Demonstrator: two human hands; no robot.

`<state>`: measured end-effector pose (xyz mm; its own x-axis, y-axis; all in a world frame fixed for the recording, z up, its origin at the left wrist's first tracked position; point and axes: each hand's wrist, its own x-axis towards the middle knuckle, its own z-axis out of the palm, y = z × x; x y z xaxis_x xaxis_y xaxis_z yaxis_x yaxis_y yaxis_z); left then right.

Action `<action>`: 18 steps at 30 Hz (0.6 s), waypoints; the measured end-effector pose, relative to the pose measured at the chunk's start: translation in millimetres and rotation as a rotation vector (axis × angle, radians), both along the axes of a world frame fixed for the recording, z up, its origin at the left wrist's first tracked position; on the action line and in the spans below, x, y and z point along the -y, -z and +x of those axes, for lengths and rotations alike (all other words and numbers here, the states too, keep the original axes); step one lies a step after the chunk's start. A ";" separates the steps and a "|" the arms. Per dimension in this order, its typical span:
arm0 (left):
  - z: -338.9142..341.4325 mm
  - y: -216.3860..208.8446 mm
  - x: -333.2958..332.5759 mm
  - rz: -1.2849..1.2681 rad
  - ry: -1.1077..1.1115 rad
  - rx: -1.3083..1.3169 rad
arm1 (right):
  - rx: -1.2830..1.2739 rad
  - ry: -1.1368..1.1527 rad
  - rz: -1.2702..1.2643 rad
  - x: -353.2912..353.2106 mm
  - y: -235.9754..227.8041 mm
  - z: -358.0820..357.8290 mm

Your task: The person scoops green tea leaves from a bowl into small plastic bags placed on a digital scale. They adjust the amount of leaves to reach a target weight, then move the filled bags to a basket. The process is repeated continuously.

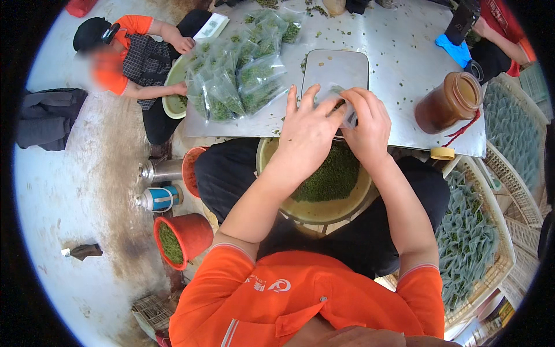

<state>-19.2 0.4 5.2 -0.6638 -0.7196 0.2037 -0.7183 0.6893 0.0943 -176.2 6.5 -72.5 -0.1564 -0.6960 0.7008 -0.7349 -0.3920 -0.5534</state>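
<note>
Above the table's near edge, my left hand (pixel 306 130) and my right hand (pixel 370 124) come together at a small clear plastic bag (pixel 350 118). The thumb and forefinger of my left hand pinch at it while the other fingers spread upward. My right hand's thumb and bent fingers grip its other side. What the bag contains is mostly hidden by my fingers. Just below, a round basin (pixel 269 153) of small green leaf pieces (pixel 329 173) rests between my legs. Right behind my hands lies a flat grey metal plate (pixel 335 66) with rounded corners.
Filled clear bags (pixel 219 87) pile on the metal table (pixel 393 52) at left, near a seated co-worker (pixel 136 63). A brown jar (pixel 448 104) stands at right. Crates of bags (pixel 468 243) flank me on the right; red buckets (pixel 193 237) and a blue flask (pixel 162 198) stand left.
</note>
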 end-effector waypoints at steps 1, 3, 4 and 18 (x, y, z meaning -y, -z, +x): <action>-1.2 -5.0 -2.7 0.006 0.009 0.012 | -0.012 0.016 -0.019 -1.4 1.6 -1.9; 2.5 -20.1 -2.3 0.020 0.067 -0.222 | -0.048 -0.013 0.012 -4.5 1.5 -12.3; 11.4 -29.4 1.0 0.079 0.092 -0.345 | -0.065 -0.025 0.028 -5.4 0.5 -16.5; 74.1 26.3 155.1 -0.025 -0.467 -0.217 | -0.194 -0.139 -0.124 -26.4 -3.1 -19.8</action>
<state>54.8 -154.7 -21.1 -0.2132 -0.9224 0.3221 -0.9157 0.3036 0.2634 -196.1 32.9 -69.4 0.0800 -0.6083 0.7897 -0.7570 -0.5525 -0.3489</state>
